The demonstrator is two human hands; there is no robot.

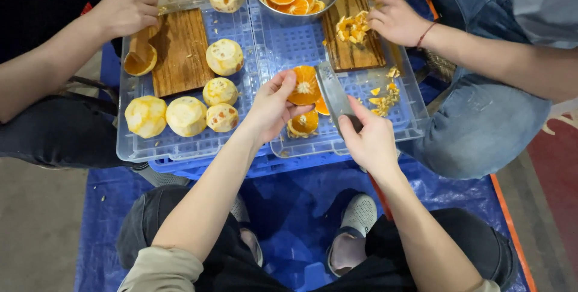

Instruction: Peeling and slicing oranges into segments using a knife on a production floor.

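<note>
Orange half (304,84) was pinched in left hand (272,108), held over crate (289,45) middle. Knife (332,92) was gripped tight in right hand (368,141), blade just beside fruit. Cutting step seemed underway; steady blade was likely needed next.

no packages, labels, signs or screens show anywhere in this view.
</note>
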